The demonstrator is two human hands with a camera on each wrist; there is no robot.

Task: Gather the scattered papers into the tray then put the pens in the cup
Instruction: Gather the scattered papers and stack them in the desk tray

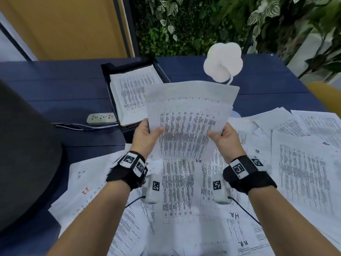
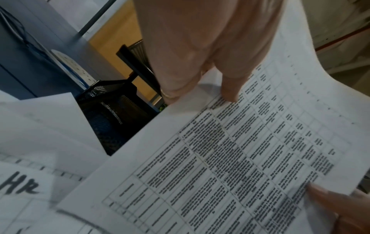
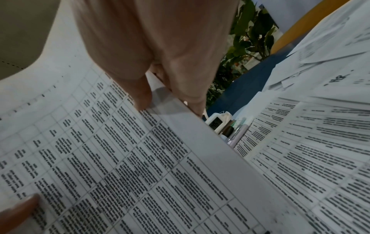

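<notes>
Held item: sheets [image 1: 188,122], a thin sheaf raised clear of the counter [image 1: 55,80], printed face toward the person.
Left hand [image 1: 144,137]: fingers [image 2: 230,90] pinch the sheaf's left edge, thumb on the printed face, the others beneath.
Right hand [image 1: 227,139]: fingers [image 3: 142,98] pinch the right edge in the same way.
Tray [image 1: 107,74]: on the counter, ahead and to the left of the sheets. It already carries a stack [image 1: 132,97] of printed pages.
Key relation: in the head view the sheaf's far left corner overlaps the tray's near right corner.
Long axes: the tray runs away from the person and the sheets run nearly the same way. Little rotation appears necessary.
Nearer hand: the left hand is just beside the tray's near end. The right hand is farther off.
Coming move (judgement): carry the sheaf forward and left, then lower it flat onto the stack.
Remaining: papers [image 1: 304,172] cover the counter below and to the right of the hands.
Pens [image 3: 238,134]: what look like pens show past the sheaf's edge in the right wrist view.
Cup: not identified.
</notes>
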